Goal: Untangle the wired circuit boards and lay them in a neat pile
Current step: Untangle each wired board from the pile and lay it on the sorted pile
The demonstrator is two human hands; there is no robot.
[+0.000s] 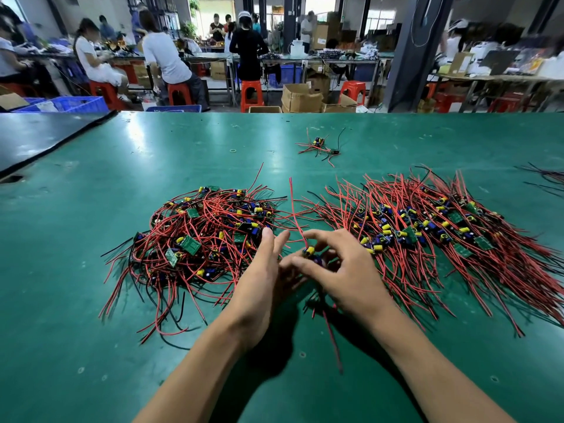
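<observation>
A tangled heap of small green circuit boards [207, 236] with red and black wires lies left of centre on the green table [76, 300]. To the right, a combed-out pile of boards [427, 230] has its wires fanned in one direction. Between the two, my right hand [338, 270] pinches one wired board [312, 254] with a yellow part; one red wire of it sticks up and another trails toward me. My left hand [262, 279] is beside it with fingers spread, touching the heap's edge; what its lower fingers do is hidden.
A few stray wired boards [320, 146] lie farther back at centre. More wires [546, 175] show at the right edge. A black mat [39, 138] covers the far left corner. Beyond the table, people sit on red stools at benches among cardboard boxes.
</observation>
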